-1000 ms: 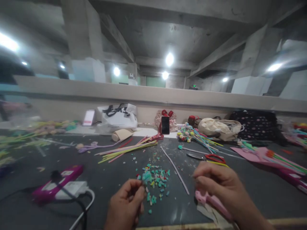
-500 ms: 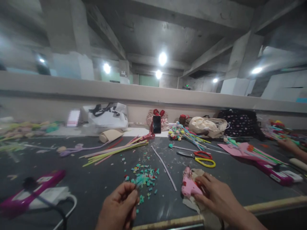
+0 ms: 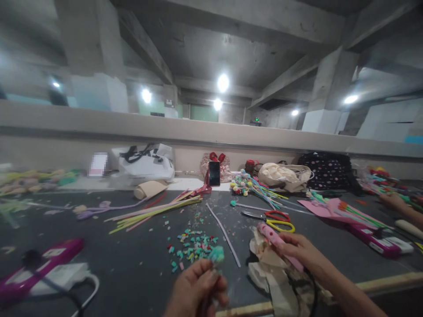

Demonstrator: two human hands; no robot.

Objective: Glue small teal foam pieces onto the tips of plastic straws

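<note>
Between the thumb and fingers of my left hand is a small turquoise fuzzy flower, its head sticking up above the fingertips. My right hand is wrapped round a pink hot glue gun, its nozzle end pointing up and left. A dark cord runs down from the gun toward the table edge. Crumpled brown paper lies under and beside it. Behind my left hand are scattered turquoise, yellow and red clippings. A single lilac pipe cleaner lies between the hands.
Scissors with red and yellow handles lie behind my right hand. Pipe cleaners, finished stems and a phone stand farther back. Purple power strips lie at both sides. Another person's hand works at far right.
My right hand has lifted the pink glue gun off the brown paper and turned it. My left hand has moved right with the turquoise flower, closer to the gun.
</note>
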